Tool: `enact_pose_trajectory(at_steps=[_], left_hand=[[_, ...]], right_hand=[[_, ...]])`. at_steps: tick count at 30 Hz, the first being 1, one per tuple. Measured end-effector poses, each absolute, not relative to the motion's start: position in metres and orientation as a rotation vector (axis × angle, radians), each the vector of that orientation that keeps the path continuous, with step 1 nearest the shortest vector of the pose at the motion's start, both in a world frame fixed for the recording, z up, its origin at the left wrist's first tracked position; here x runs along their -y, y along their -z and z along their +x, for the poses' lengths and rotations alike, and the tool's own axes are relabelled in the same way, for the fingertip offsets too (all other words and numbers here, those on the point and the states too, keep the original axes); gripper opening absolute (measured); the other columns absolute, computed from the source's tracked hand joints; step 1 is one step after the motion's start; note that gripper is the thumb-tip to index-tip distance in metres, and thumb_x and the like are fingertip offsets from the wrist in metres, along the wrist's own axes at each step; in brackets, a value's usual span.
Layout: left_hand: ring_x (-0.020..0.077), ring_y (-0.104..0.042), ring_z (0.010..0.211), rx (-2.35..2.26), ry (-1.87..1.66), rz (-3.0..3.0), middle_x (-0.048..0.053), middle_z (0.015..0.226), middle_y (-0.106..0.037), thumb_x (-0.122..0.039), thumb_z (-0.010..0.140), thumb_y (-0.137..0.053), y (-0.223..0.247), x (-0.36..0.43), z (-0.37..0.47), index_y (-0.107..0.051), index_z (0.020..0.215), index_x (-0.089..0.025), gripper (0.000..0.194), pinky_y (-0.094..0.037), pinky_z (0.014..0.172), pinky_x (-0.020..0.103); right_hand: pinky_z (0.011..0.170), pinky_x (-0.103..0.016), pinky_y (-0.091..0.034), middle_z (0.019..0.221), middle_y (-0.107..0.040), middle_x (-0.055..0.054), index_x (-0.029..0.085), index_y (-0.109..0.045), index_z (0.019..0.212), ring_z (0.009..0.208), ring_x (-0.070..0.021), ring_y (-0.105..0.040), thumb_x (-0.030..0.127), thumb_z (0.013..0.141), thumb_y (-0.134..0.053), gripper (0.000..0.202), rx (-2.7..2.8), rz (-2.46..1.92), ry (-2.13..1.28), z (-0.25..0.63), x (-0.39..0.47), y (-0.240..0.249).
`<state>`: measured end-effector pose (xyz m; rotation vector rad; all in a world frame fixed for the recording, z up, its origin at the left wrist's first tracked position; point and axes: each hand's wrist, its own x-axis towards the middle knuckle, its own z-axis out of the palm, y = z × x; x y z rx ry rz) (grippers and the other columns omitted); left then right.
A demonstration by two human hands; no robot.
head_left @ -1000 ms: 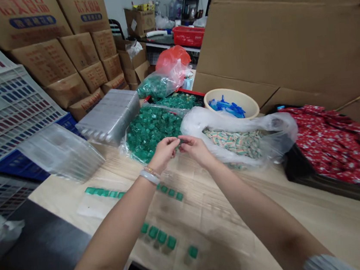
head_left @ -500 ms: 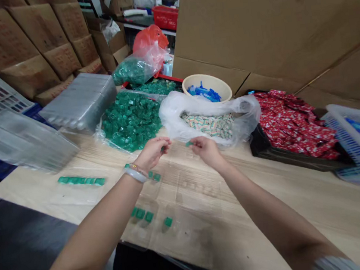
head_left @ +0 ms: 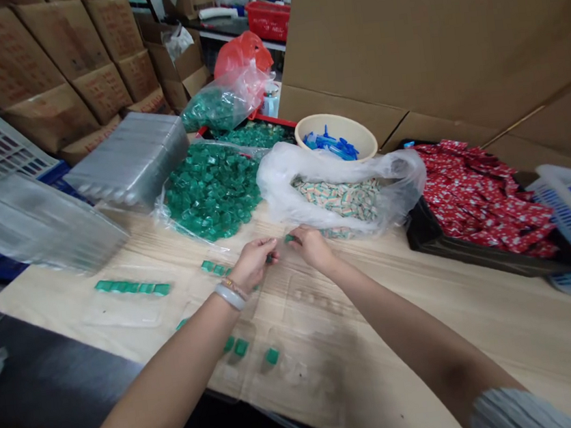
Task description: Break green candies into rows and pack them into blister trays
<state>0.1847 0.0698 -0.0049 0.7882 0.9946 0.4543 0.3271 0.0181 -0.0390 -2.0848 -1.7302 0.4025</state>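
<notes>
My left hand [head_left: 254, 267], with bangles at the wrist, is closed over the middle of the table; a dark green bit shows at its fingertips, probably another green piece. Close beside it, my right hand [head_left: 314, 248] pinches a small green translucent piece [head_left: 289, 239]. Below them lie clear plastic trays [head_left: 303, 370], some holding green cubes, such as a lone green cube [head_left: 271, 356]. A row of green cubes [head_left: 132, 288] sits in a tray on the left. Past my hands is a heap of green pieces [head_left: 213, 191] on a plastic bag. My left forearm hides part of the trays.
Behind my right hand, an open plastic bag [head_left: 280, 166] holds small striped pieces. Further back stands a cream bowl [head_left: 367, 137] with blue items. A black crate [head_left: 496, 255] of red packets is at right. Stacked clear trays [head_left: 129, 153] stand at left.
Both hands have come lower and closer to each other, over the trays. The green piece is still in my right fingers. The view has shifted slightly.
</notes>
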Motion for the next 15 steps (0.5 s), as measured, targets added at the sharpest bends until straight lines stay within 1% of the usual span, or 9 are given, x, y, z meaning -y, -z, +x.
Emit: enact_pose_trajectory(at_steps=[2,4,6,9,10,12,14,15], left_hand=[[0.0042,-0.047,0.045,-0.943,-0.433,0.753,-0.002,0.052,-0.05,-0.012,0.071,-0.059,0.002,-0.072,0.181,-0.054,0.064,-0.009,0.01,-0.036,0.042,0.014],[0.0037,-0.047,0.045,-0.933,-0.384,0.666,-0.001,0.052,-0.05,-0.015,0.074,-0.058,-0.003,-0.073,0.177,-0.054,0.064,-0.01,0.012,-0.036,0.041,0.012],[0.0035,-0.046,0.045,-0.919,-0.314,0.53,-0.001,0.053,-0.049,-0.018,0.079,-0.054,-0.008,-0.073,0.174,-0.053,0.066,-0.01,0.014,-0.039,0.042,0.011],[0.0032,-0.046,0.045,-0.823,-0.206,0.348,0.0,0.055,-0.05,-0.02,0.083,-0.048,-0.014,-0.072,0.174,-0.052,0.068,-0.011,0.018,-0.04,0.042,0.011],[0.0029,-0.046,0.045,-0.791,-0.184,0.312,0.0,0.056,-0.049,-0.021,0.083,-0.047,-0.015,-0.071,0.175,-0.052,0.069,-0.011,0.019,-0.039,0.04,0.01],[0.0023,-0.044,0.044,-0.759,-0.164,0.282,0.0,0.055,-0.048,-0.024,0.084,-0.046,-0.017,-0.072,0.178,-0.052,0.069,-0.011,0.021,-0.035,0.036,0.009],[0.0019,-0.042,0.042,-0.758,-0.185,0.292,-0.001,0.054,-0.046,-0.029,0.084,-0.046,-0.02,-0.075,0.18,-0.053,0.069,-0.012,0.024,-0.032,0.035,0.009],[0.0019,-0.042,0.042,-0.76,-0.207,0.311,-0.001,0.055,-0.046,-0.031,0.083,-0.047,-0.022,-0.077,0.18,-0.053,0.069,-0.012,0.025,-0.033,0.035,0.009]], right_hand=[[0.07,-0.026,-0.041,0.08,-0.057,-0.007,0.013,-0.063,0.077,0.075,-0.0154,-0.052,0.018,0.074,-0.054,0.01,1.744,-2.096,-0.421,0.329,-0.018,0.038],[0.069,-0.028,-0.041,0.079,-0.057,-0.008,0.013,-0.063,0.075,0.073,-0.0163,-0.052,0.019,0.072,-0.056,0.01,1.736,-2.102,-0.474,0.329,-0.016,0.032],[0.069,-0.03,-0.042,0.081,-0.059,-0.009,0.012,-0.062,0.083,0.073,-0.0173,-0.053,0.018,0.072,-0.056,0.015,1.656,-2.094,-0.484,0.328,-0.009,0.022],[0.074,-0.032,-0.042,0.09,-0.06,-0.01,0.013,-0.059,0.099,0.078,-0.0177,-0.054,0.019,0.076,-0.049,0.026,1.459,-1.921,-0.449,0.322,0.0,0.005],[0.075,-0.032,-0.042,0.091,-0.06,-0.009,0.015,-0.059,0.099,0.079,-0.0168,-0.054,0.02,0.077,-0.048,0.026,1.396,-1.813,-0.514,0.319,0.0,0.0],[0.07,-0.029,-0.043,0.084,-0.061,-0.005,0.017,-0.06,0.093,0.074,-0.0141,-0.055,0.024,0.076,-0.048,0.022,1.269,-1.581,-0.792,0.313,-0.005,-0.006],[0.061,-0.026,-0.044,0.074,-0.061,-0.001,0.017,-0.06,0.084,0.063,-0.0112,-0.053,0.028,0.071,-0.053,0.019,1.123,-1.415,-1.079,0.31,-0.015,-0.009],[0.058,-0.025,-0.043,0.07,-0.06,0.0,0.016,-0.059,0.081,0.059,-0.0101,-0.052,0.029,0.069,-0.056,0.018,1.059,-1.369,-1.165,0.308,-0.021,-0.01]])
